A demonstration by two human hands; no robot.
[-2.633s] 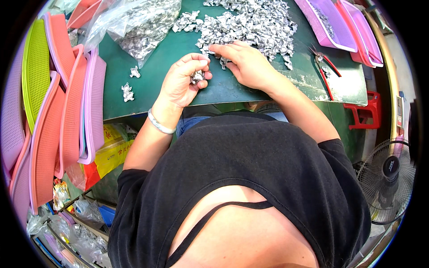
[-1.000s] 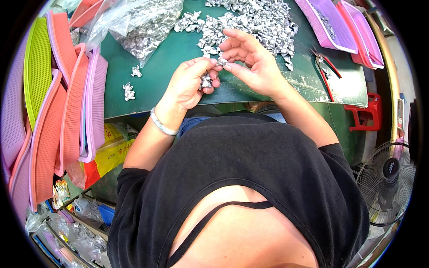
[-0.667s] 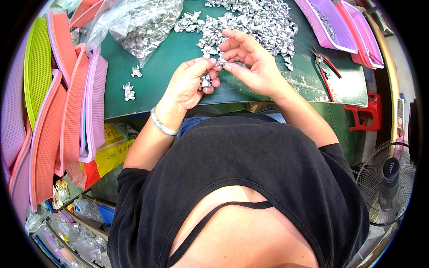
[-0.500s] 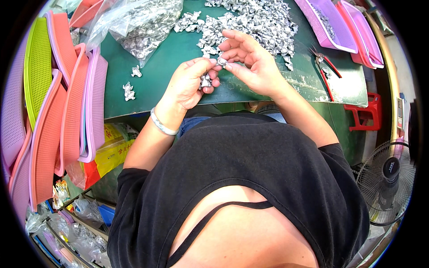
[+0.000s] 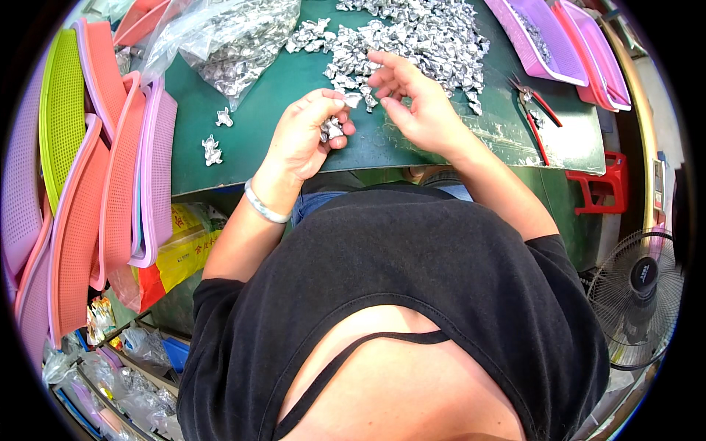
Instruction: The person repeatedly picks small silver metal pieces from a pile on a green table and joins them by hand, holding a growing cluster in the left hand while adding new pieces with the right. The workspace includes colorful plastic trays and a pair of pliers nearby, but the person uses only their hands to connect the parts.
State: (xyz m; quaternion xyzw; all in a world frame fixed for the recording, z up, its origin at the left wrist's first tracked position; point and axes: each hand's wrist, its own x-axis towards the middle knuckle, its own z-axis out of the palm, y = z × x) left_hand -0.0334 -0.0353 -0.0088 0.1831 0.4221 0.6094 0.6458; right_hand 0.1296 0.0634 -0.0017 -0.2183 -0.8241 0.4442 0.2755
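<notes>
The left hand (image 5: 300, 132) was curled up, with a few small silver pieces (image 5: 331, 130) tucked against its palm by the lower fingers. Its thumb and first finger pinched one shiny bit (image 5: 352, 100) at the tips, maybe so that it stuck out where it could be seen. The right hand (image 5: 418, 110) was partly open, its thumb apart from its bent fingers, and I could see nothing in it. It hung just beside the bit, not touching it, near the big pile (image 5: 419, 44) on the green table (image 5: 250, 140). The pile was probably put there because both hands could get to it easily.

To the left of the pile lay a clear bag (image 5: 243, 62) full of more pieces. Two loose figures (image 5: 212, 151) lay apart from the rest, perhaps to keep them from getting mixed up. Over on the right, pliers (image 5: 526, 95) with red handles lay spread open, near a purple basket (image 5: 548, 71), maybe to be out of the way but close.
</notes>
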